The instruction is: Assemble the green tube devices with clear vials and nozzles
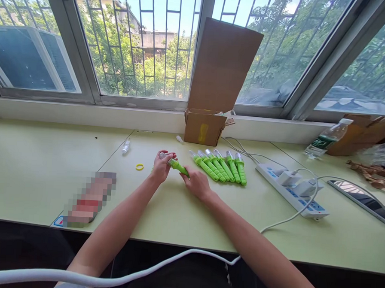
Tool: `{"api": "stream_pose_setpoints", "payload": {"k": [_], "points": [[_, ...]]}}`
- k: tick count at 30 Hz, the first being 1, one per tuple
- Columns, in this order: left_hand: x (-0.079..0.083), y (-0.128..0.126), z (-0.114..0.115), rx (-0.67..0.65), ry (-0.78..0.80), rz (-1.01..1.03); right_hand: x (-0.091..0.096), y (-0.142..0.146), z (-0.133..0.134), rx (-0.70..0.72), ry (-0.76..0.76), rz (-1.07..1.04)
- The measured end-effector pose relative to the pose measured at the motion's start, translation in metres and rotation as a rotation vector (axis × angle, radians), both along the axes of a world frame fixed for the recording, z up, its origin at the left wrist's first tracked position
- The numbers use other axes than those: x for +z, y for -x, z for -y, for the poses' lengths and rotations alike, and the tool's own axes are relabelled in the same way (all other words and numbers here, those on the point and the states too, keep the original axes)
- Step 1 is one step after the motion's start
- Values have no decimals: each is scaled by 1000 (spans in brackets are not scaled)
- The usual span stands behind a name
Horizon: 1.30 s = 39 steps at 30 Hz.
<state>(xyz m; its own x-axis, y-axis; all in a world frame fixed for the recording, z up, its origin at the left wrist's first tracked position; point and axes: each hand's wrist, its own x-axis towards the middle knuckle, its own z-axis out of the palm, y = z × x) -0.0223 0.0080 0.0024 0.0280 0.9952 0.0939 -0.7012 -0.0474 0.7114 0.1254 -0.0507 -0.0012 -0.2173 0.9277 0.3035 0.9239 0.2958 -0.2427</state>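
I hold a green stick-shaped toy [177, 165] between both hands over the pale green table [42, 175]. My left hand [161, 166] is closed round its clear top end. My right hand [197, 183] pinches its lower green end. Just right of my hands lies a row of several matching green sticks [222, 166] with clear caps, side by side. A small yellow ring [139, 166] lies left of my left hand. A small clear cap piece [125, 146] lies further left and back.
An open cardboard box [203, 127] stands against the window sill behind the sticks. A white power strip [293, 190] with plugs and cables lies to the right, beside a phone [364, 200]. A water bottle [326, 138] and a cardboard piece are at far right. A blurred object [89, 198] lies front left.
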Motion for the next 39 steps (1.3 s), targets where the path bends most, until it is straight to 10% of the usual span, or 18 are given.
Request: {"api": "stream_pose_setpoints", "payload": {"k": [9, 16, 25, 30, 39], "points": [[1, -3, 6, -46, 24, -25, 6, 6, 3, -97, 191, 89], [4, 2, 6, -156, -20, -42, 4, -1, -2, 97, 363, -336], [13, 18, 11, -364, -144, -46, 14, -4, 6, 350, 996, -901], [16, 13, 13, -337, -126, -49, 7, 2, 5, 180, 750, -734], [1, -10, 9, -40, 51, -92, 0, -1, -2, -226, 11, 212]]}}
